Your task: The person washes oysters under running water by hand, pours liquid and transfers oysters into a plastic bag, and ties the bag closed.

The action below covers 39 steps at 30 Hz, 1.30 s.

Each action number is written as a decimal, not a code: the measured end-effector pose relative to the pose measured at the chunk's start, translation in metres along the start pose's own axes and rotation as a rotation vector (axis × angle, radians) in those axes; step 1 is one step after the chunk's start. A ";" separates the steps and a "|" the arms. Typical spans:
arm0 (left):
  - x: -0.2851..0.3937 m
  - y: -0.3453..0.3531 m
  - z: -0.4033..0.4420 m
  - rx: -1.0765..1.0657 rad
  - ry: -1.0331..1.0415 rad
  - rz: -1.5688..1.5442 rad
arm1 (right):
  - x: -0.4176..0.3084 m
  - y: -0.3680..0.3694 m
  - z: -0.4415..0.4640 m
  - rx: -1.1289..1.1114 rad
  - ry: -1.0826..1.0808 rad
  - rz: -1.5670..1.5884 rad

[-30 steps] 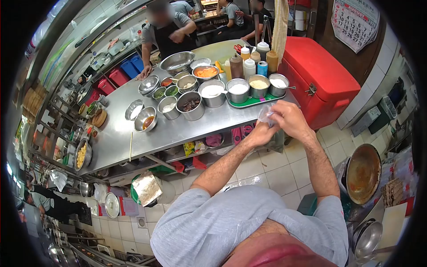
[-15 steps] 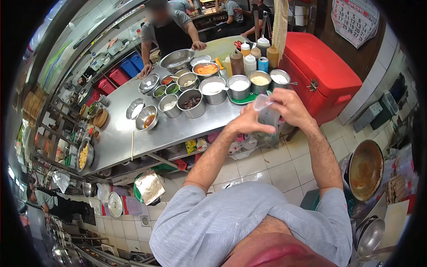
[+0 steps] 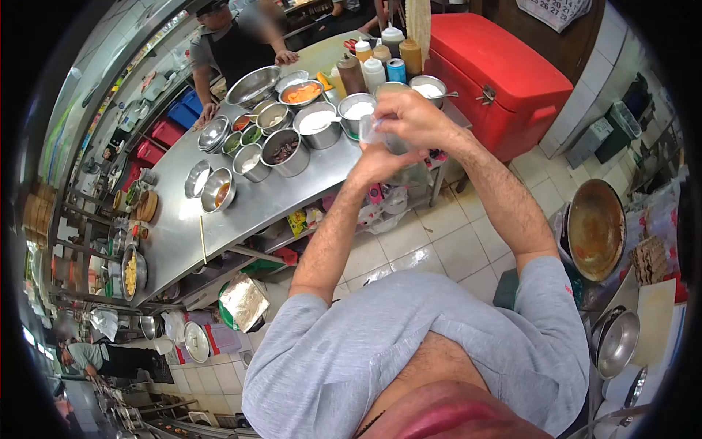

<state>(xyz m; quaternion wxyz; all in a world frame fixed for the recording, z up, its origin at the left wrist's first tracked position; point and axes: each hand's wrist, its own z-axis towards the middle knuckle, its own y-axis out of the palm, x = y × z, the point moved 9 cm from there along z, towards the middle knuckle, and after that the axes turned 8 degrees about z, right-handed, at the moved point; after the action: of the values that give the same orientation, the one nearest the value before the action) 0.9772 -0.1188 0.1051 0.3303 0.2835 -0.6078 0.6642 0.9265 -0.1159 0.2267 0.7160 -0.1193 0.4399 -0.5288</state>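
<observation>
Above the front edge of the steel table, both my hands are on a translucent plastic container (image 3: 370,130), partly hidden by my fingers. My left hand (image 3: 379,162) is wrapped round it from below, thumb stretched to the right. From above, the bent fingers of my right hand (image 3: 417,119) grip its upper part. Just behind stands a metal pot of white powder (image 3: 358,107); another pot is mostly covered by my right hand. A pot with white contents and a spoon (image 3: 428,88) stands to the right. Left of my hands are a wider white-filled pot (image 3: 317,121) and a pot of dark pieces (image 3: 285,152).
Squeeze bottles (image 3: 374,72) and a blue can (image 3: 395,70) stand behind the pots, beside a big red cooler (image 3: 504,62). Metal bowls (image 3: 219,189) and a stick (image 3: 202,240) lie left on the table (image 3: 252,212). A co-worker (image 3: 238,51) leans at the far side.
My view has shifted, so the table sits further left and higher. Both hands have moved left with the plastic container, and my right hand now covers most of one pot.
</observation>
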 end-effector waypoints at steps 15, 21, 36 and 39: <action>0.052 0.014 -0.013 -0.178 0.297 -0.268 | -0.002 -0.033 -0.049 0.061 0.243 0.377; 0.100 -0.004 -0.022 -0.186 0.396 -0.368 | 0.126 0.014 -0.184 0.668 0.556 1.423; 0.103 0.025 0.000 -0.155 0.533 -0.269 | 0.106 0.073 -0.190 0.693 0.325 2.009; 0.097 0.018 0.004 0.134 0.656 0.098 | 0.091 0.042 -0.183 0.754 0.304 1.708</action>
<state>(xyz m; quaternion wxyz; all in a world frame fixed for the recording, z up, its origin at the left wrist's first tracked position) 0.9032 -0.1145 0.1699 0.4566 0.0460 -0.4369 0.7736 0.8203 -0.1235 0.0471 0.7873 0.5527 0.2672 0.0570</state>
